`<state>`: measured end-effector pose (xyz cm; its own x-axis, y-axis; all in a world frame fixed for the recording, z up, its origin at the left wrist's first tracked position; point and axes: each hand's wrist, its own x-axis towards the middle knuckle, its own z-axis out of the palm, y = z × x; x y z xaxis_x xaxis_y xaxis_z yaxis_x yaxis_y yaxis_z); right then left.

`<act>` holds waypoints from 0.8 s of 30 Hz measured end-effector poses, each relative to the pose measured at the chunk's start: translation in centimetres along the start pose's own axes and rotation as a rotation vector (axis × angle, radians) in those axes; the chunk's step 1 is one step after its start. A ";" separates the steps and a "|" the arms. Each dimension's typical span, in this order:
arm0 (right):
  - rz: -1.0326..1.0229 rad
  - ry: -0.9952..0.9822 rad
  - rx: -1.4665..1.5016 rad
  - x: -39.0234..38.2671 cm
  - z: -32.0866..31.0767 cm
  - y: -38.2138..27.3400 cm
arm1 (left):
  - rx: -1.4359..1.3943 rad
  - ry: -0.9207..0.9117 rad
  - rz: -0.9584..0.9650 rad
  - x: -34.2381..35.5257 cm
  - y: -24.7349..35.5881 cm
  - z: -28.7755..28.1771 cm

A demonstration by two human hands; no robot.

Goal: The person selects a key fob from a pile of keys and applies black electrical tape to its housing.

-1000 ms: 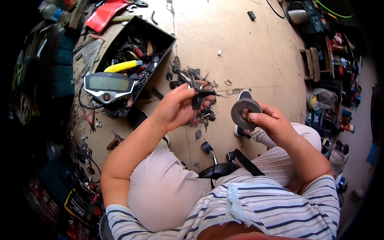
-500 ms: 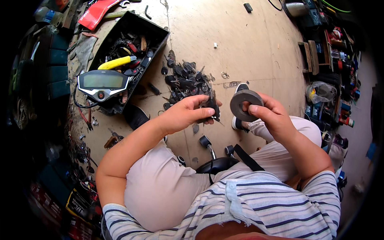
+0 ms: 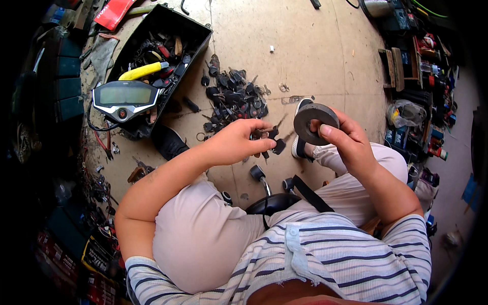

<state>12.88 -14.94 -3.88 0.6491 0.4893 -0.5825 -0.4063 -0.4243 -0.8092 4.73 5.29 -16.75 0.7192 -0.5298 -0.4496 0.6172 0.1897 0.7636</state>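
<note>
My right hand (image 3: 345, 145) holds a dark grey ring-shaped disc (image 3: 314, 122) upright in front of my right knee. My left hand (image 3: 236, 141) pinches a small cluster of black-headed keys (image 3: 269, 140), just left of the disc and not touching it. A heap of black keys (image 3: 231, 99) lies on the floor beyond my left hand. I sit low, with both knees in light trousers spread apart and a striped shirt below.
A black tray (image 3: 195, 30) of tools with a yellow-handled tool (image 3: 142, 71) stands at the far left. A vehicle instrument panel (image 3: 124, 99) leans against it. Boxes and small parts (image 3: 417, 81) crowd the right edge. A black shoe (image 3: 168, 142) sits near my left knee.
My left hand has come back from the key heap toward my body with keys in its fingers. My right hand has lifted the disc slightly and turned it toward the left hand.
</note>
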 end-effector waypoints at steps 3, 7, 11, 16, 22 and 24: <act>0.014 -0.046 -0.075 0.2 -0.1 0.2 | 0.113 -0.001 0.057 0.2 -0.5 0.5; 0.145 0.006 -0.107 0.1 -0.2 0.4 | 0.052 -0.040 0.062 0.1 -0.1 0.6; 0.059 0.171 0.005 0.1 0.5 -0.3 | -0.137 0.091 0.050 0.2 0.1 0.2; 0.058 0.068 -0.017 -0.4 0.5 -0.2 | -0.777 0.161 -0.047 0.6 0.5 -0.3; -0.026 -0.226 -0.265 -0.6 1.8 0.8 | -0.997 0.085 0.032 1.0 0.8 0.3; -0.101 -0.282 -0.371 -0.6 2.0 1.4 | -1.019 0.064 0.037 0.8 1.3 0.7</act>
<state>10.59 -14.29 -4.84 0.4525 0.7085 -0.5416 -0.0592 -0.5821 -0.8109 5.91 4.50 -15.79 0.7406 -0.4700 -0.4803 0.5509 0.8339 0.0334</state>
